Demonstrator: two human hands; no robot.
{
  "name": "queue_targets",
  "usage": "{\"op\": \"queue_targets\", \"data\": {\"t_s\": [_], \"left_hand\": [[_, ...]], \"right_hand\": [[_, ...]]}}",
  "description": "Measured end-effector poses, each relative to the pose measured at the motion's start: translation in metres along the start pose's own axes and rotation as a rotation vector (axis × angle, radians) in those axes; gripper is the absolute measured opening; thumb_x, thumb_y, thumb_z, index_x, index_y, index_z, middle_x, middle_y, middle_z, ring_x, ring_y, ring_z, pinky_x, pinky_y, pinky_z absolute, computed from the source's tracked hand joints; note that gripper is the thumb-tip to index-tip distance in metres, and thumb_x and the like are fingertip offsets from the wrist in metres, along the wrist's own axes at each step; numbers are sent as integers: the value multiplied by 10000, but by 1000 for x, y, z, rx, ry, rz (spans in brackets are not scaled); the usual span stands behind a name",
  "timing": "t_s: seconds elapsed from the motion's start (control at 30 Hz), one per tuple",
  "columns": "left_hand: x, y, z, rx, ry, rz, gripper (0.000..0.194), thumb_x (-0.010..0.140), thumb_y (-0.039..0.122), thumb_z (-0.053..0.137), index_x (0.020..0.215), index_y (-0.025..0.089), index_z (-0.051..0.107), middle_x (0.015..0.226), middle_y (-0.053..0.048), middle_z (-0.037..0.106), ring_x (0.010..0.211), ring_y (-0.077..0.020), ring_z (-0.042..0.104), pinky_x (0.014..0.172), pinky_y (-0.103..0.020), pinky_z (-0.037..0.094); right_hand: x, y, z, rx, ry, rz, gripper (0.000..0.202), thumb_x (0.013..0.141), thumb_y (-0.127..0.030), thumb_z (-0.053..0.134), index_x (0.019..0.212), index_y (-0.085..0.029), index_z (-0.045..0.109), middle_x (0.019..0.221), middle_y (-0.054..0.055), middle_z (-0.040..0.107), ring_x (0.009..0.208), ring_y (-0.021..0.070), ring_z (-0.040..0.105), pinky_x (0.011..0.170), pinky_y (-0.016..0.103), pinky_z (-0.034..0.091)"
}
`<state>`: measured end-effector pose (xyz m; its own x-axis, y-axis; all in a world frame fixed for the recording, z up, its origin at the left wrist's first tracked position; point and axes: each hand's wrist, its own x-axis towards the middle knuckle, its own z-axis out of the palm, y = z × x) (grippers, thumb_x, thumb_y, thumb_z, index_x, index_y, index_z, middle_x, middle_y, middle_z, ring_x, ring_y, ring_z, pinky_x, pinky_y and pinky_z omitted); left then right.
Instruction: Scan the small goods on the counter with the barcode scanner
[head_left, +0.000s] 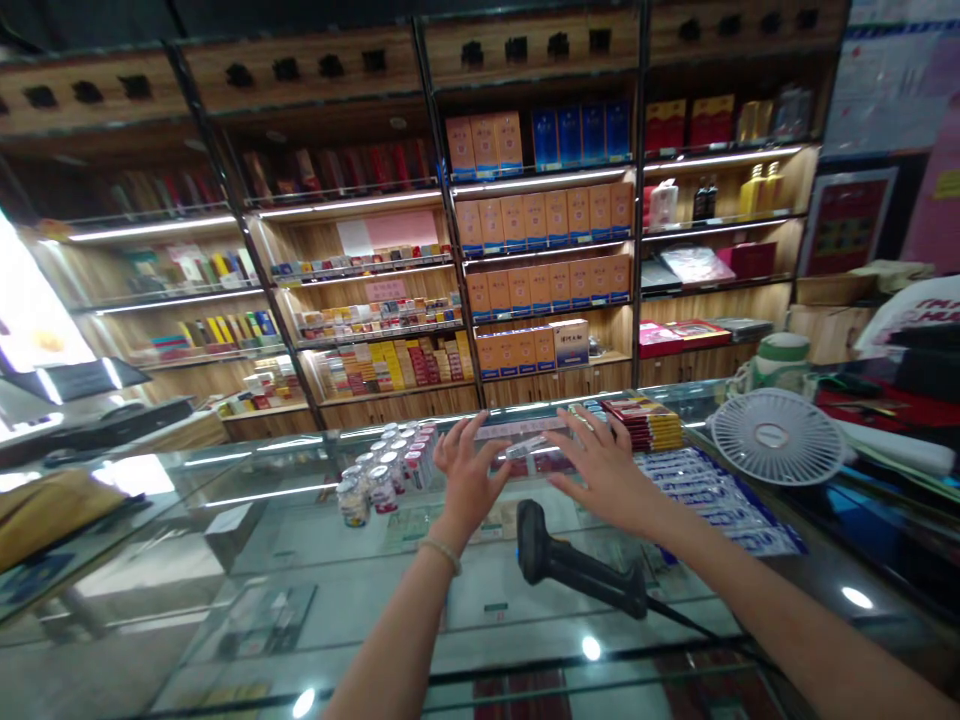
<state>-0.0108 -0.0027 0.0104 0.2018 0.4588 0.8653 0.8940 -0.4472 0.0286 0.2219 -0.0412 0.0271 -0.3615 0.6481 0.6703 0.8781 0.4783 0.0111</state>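
My left hand (471, 472) is over the glass counter (330, 590) with its fingers apart, beside a group of small containers with pale lids (382, 475). A small clear packet (526, 447) lies between my two hands, close to the fingertips of each; whether they touch it I cannot tell. My right hand (604, 470) has its fingers spread, next to a stack of red and yellow packs (645, 422). Below the right hand, a black barcode scanner (577, 565) rests on the glass, its cable running off to the right.
Blue and white packets (712, 495) and a white fan (776, 437) are at the right, with a green and white jug (780, 362) behind. Shelves of orange boxes (532, 222) line the wall. At far left lies a yellowish-brown item (56, 515).
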Motion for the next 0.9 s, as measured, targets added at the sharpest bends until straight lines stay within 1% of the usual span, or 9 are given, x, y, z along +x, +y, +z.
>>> {"op": "queue_targets", "data": {"t_s": [0.07,0.17,0.27,0.37,0.5,0.57,0.67,0.77,0.9], "left_hand": [[-1,1,0,1,3,8,155,804,342,766,958,335,748,1469,-45,518,1379,-328,376,1153,-575,204],[-1,1,0,-1,9,26,168,803,353,768,968,339,746,1467,-46,518,1377,-330,377,1148,-571,211],[-2,0,1,3,26,36,170,804,360,768,971,340,744,1467,-47,517,1371,-328,386,1138,-560,226],[-3,-3,3,5,35,42,170,807,350,765,976,338,745,1469,-46,514,1365,-328,391,1132,-551,239],[-4,-9,7,9,59,39,163,819,349,755,981,338,745,1454,-52,525,1361,-330,398,1126,-557,251],[-5,-11,9,4,69,41,154,823,360,748,974,327,747,1454,-61,520,1359,-333,401,1121,-555,264],[-5,-12,12,2,71,54,145,837,345,729,977,313,748,1452,-70,514,1359,-340,398,1124,-557,273],[-6,-9,13,-6,66,70,146,843,333,719,985,316,747,1449,-68,511,1354,-336,400,1118,-546,290],[-8,-6,12,-7,53,67,142,833,341,734,973,323,748,1432,-72,527,1347,-340,402,1106,-565,290]], "right_hand": [[-17,-15,-5,28,-68,-5,515,961,-536,483,1411,-290,527,1594,83,381,1469,319,283,1175,588,168],[-44,-35,-5,97,-181,58,627,902,-622,535,1432,-288,509,1599,92,374,1484,343,270,1176,612,187],[-65,-52,2,132,-291,122,737,814,-675,626,1417,-263,527,1589,107,389,1474,382,292,1172,641,199],[-78,-65,13,142,-324,185,751,797,-667,652,1400,-233,545,1579,125,400,1470,405,297,1168,642,227],[-81,-76,20,106,-349,243,600,865,-507,644,1370,-192,566,1586,138,382,1478,393,291,1154,628,275],[-78,-79,18,85,-339,278,553,881,-429,635,1365,-172,562,1584,148,384,1478,374,301,1149,610,297],[-72,-80,12,80,-339,292,488,869,-374,633,1303,-155,595,1570,160,405,1458,370,337,1125,597,338],[-68,-81,7,83,-337,275,398,851,-318,610,1216,-159,632,1546,156,444,1422,368,389,1083,567,393],[-69,-80,3,95,-299,271,345,817,-274,585,1137,-161,641,1525,136,477,1289,331,530,994,477,475]]}}
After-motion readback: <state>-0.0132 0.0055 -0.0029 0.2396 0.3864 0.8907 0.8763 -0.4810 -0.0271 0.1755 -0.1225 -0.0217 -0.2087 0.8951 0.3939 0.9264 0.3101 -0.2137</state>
